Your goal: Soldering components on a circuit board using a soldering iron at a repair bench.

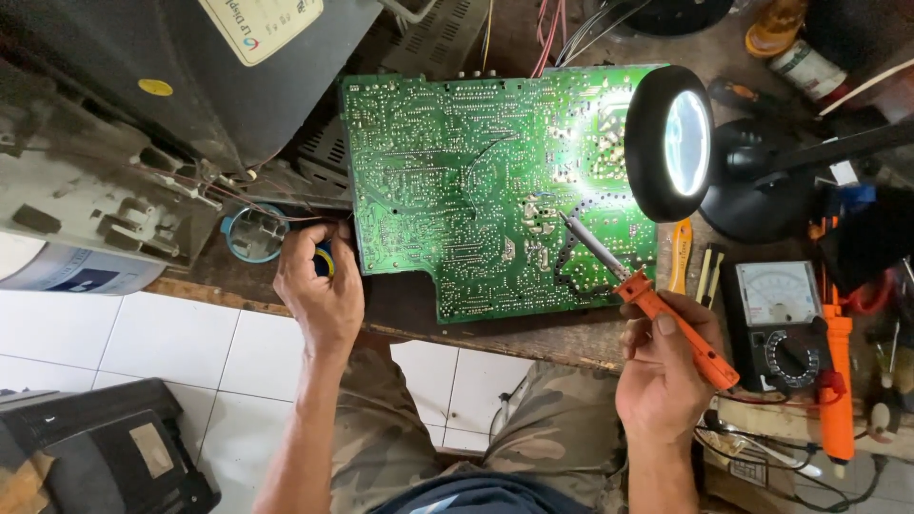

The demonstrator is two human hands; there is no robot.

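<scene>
Right hand (666,366) gripping orange soldering iron (657,305), left hand (319,281) closed on half-hidden blue-yellow object (326,259), green circuit board (495,181)

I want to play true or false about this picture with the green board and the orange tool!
1. The right hand holds an orange-handled soldering iron. True.
2. Its metal tip rests on the large green circuit board. True.
3. The left hand holds a hammer. False: it grips a small blue and yellow object at the board's edge.
4. The round black magnifier lamp is switched off. False: its lens glows.
</scene>
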